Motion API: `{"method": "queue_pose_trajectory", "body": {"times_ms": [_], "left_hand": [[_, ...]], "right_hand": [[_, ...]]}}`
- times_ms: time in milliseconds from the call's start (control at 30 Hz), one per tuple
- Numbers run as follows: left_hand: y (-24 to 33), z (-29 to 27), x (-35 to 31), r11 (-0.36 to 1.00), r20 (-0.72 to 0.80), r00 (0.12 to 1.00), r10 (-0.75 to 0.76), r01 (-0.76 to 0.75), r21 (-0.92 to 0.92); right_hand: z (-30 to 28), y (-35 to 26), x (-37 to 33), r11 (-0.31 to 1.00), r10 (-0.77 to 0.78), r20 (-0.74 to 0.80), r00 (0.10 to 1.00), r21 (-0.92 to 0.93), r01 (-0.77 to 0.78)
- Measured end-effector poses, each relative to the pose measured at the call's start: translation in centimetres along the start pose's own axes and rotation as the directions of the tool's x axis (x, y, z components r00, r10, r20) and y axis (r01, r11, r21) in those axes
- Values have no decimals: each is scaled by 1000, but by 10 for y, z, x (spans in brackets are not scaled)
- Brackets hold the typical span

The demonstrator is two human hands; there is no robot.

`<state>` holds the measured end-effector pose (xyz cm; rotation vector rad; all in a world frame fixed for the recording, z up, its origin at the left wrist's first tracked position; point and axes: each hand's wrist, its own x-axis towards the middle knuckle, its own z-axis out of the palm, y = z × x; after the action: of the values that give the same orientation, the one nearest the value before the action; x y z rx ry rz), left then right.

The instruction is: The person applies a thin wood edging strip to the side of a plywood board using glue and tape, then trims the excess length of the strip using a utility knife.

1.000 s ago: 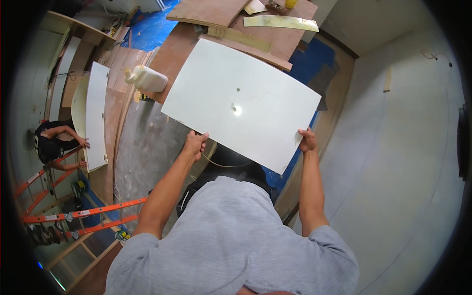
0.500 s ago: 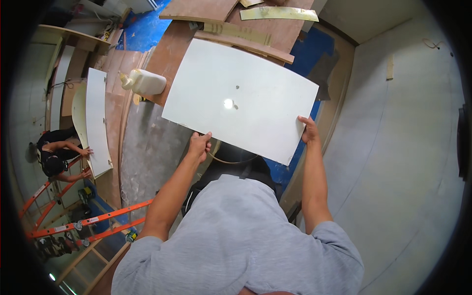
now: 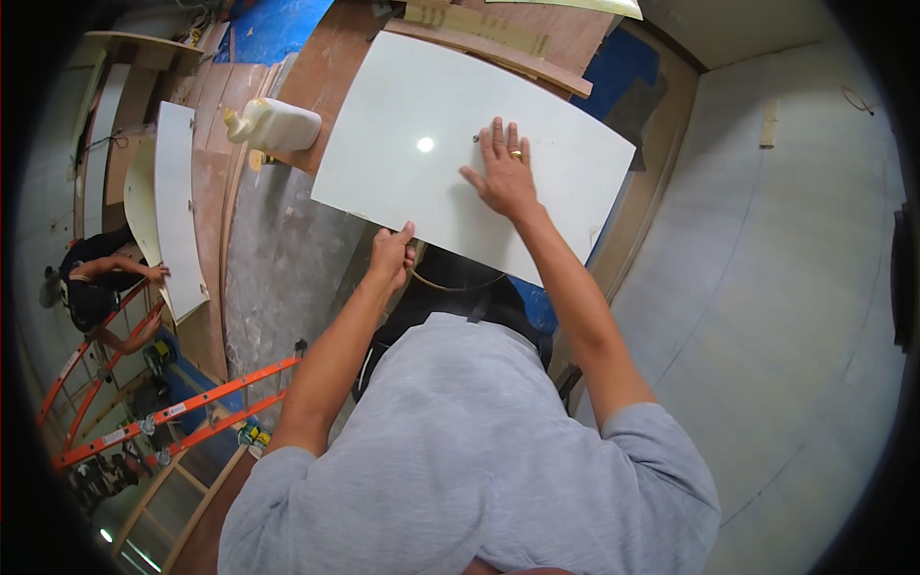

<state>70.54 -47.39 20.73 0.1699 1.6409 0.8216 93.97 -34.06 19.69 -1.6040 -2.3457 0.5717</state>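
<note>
A white rectangular panel (image 3: 402, 115) with a glossy face lies in front of me, tilted slightly clockwise. My left hand (image 3: 391, 255) grips its near edge, thumb on top and fingers curled beneath. Flat on the panel's face, right of its middle, rests my right hand (image 3: 504, 174), fingers stretched out and a ring on one of them. A small dark mark shows just beside its fingertips. Left of the panel stands a whitish plastic bottle (image 3: 287, 126) with a yellowed nozzle.
A wooden strip (image 3: 498, 59) runs along the panel's far edge, over brown boards. At the left, another person (image 3: 105, 278) holds a long white panel (image 3: 175, 211). An orange ladder (image 3: 206, 407) stands lower left. A pale wall (image 3: 757, 287) rises on my right.
My right hand has let go of the panel's right edge and moved left onto its face. My left hand keeps its hold on the near edge.
</note>
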Motion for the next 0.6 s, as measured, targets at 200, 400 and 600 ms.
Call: {"method": "queue_pose_trajectory", "body": {"times_ms": [200,400,600], "left_hand": [[-13,-5,8,996,35,999,27,-24,-89],[-4,-10,3,997,69,997,-42,46,-57],[3,-10,-2,998,57,997,-46,48,-36]], "right_hand": [[-1,-67,-74,715,-614,354,706,627,308],[-17,-23,-40,914,156,-115,981,393,-99],[1,-10,-33,979,-51,-175,983,186,84]]}}
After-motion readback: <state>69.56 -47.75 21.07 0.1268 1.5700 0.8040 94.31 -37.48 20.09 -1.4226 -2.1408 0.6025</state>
